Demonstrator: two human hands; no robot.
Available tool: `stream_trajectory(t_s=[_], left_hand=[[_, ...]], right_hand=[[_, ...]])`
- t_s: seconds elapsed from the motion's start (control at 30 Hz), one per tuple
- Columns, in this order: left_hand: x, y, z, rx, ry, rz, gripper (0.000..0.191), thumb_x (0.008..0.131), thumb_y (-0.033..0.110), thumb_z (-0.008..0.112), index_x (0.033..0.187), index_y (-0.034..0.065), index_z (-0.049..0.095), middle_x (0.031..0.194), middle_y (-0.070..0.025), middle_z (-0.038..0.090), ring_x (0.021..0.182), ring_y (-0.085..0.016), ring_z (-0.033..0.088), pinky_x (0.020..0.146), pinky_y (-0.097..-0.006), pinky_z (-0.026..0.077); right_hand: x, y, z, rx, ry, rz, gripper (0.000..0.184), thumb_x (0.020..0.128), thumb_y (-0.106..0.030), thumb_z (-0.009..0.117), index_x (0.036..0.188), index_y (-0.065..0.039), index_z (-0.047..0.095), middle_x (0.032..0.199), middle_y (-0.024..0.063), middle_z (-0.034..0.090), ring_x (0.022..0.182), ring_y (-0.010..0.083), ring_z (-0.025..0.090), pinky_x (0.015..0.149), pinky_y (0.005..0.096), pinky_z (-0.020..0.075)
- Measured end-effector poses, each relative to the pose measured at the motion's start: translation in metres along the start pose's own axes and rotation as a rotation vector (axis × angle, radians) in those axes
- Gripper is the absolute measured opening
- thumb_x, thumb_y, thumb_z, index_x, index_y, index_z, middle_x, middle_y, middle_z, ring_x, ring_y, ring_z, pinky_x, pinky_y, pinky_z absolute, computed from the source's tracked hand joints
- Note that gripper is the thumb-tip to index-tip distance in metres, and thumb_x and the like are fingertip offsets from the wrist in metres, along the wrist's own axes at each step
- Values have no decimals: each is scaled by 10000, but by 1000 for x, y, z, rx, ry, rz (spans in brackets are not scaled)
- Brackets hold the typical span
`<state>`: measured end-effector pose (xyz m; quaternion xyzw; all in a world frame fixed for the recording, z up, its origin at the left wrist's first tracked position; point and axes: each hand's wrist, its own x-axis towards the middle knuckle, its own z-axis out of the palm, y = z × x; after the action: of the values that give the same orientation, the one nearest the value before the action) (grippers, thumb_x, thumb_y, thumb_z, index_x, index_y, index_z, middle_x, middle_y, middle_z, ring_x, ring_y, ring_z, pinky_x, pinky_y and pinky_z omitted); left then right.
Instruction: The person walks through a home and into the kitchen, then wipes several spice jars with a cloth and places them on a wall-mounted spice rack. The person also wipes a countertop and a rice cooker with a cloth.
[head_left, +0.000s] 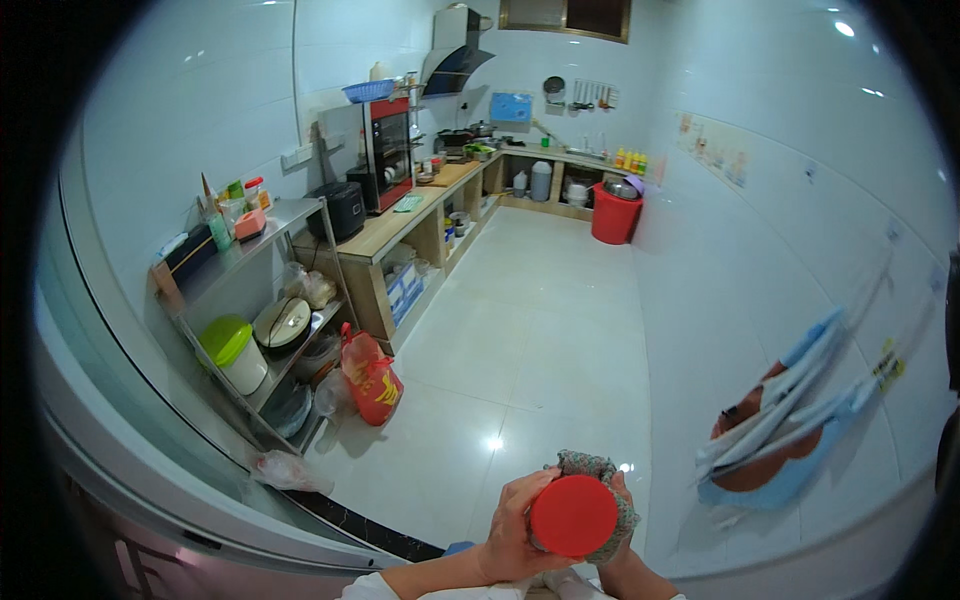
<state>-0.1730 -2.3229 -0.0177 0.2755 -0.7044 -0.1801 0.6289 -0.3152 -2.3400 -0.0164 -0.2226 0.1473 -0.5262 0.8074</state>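
A jar with a round red lid (574, 516) is held upright in front of me, seen from above, so most of its body is hidden under the lid. My left hand (512, 525) grips the jar's left side. A grey-green knitted cloth (592, 466) is pressed around the jar's far and right sides. My right hand (621, 517) holds this cloth against the jar, partly hidden by it.
On the left stands a metal shelf rack (247, 247) with jars, a white bin with green lid (232, 349) and an electric pan (282, 322). A red bag (371, 379) rests on the tiled floor (525, 337). Aprons (772, 435) hang at right; a red bucket (616, 217) stands far back.
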Motion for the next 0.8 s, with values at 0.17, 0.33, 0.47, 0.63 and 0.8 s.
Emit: stream_trajectory(t_s=[0.17, 0.33, 0.47, 0.63, 0.8], left_hand=[[60, -72, -23, 243, 18, 22, 886, 616, 410, 808, 1255, -17, 367, 1204, -206, 442, 1085, -336, 459, 907, -417, 409], [104, -178, -46, 79, 51, 16, 919, 599, 355, 830, 1282, -12, 336, 1212, -198, 443, 1075, -308, 492, 886, -380, 435], [159, -248, -55, -106, 53, -80, 968, 588, 288, 849, 1315, -4, 282, 1245, -196, 428, 1132, -300, 472, 926, -372, 417], [222, -316, -61, -193, 73, -66, 979, 577, 266, 863, 1311, 14, 266, 1274, -203, 388, 1163, -309, 436, 954, -389, 395], [271, -400, -71, 2, 34, 5, 981, 534, 237, 880, 1289, 6, 298, 1265, -198, 393, 1136, -312, 454, 938, -394, 407]], right_hand=[[94, -2, -14, -375, 17, -231, 568, 946, -434, 383, 1236, 52, 431, 1201, 155, 525, 1077, 215, 526, 930, 352, 414], [204, 2, -18, -493, -66, -505, 576, 954, -439, 351, 1241, 56, 407, 1215, 151, 500, 1090, 221, 509, 930, 365, 408], [300, -10, -26, -646, -38, -659, 571, 954, -442, 346, 1222, 57, 420, 1188, 163, 507, 1077, 226, 515, 920, 367, 415], [396, -26, -26, -617, -131, -710, 547, 956, -411, 351, 1205, 70, 429, 1153, 179, 523, 1044, 228, 538, 909, 366, 427], [482, -52, -47, -423, 0, -389, 567, 908, -421, 422, 1180, 75, 475, 1185, 178, 536, 1052, 243, 545, 918, 373, 433]])
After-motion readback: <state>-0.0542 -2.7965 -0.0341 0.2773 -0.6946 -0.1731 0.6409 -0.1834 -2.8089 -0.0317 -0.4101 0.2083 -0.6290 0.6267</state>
